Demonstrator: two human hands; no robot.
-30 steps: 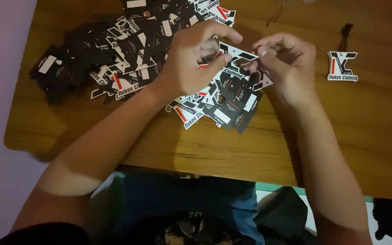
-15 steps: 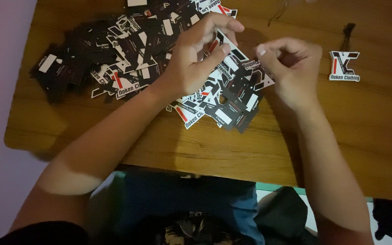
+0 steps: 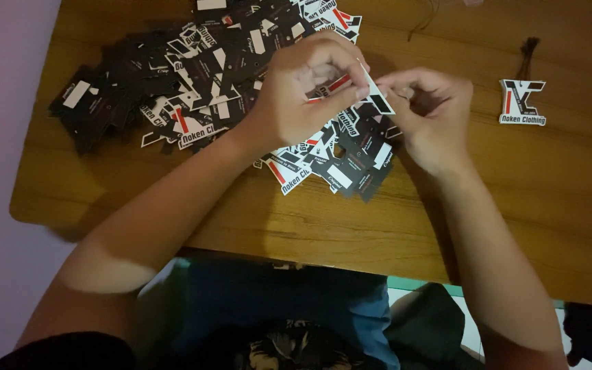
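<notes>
My left hand point(image 3: 306, 92) pinches a black, white and red card tag point(image 3: 377, 99) above a wooden table point(image 3: 515, 199). My right hand point(image 3: 429, 113) meets it from the right, fingertips closed at the tag's edge; whether a string sits between them is too small to tell. Under both hands spreads a heap of similar black, white and red tags point(image 3: 200, 75), reaching from the table's left side to below my wrists.
One finished-looking tag with a dark string point(image 3: 522, 101) lies alone at the right of the table. A loose dark thread point(image 3: 427, 17) lies near the far edge. The table's near edge runs above my lap; a pale wall borders the left.
Both hands have shifted a little and drawn together around the tag. The heap and the lone tag have not moved.
</notes>
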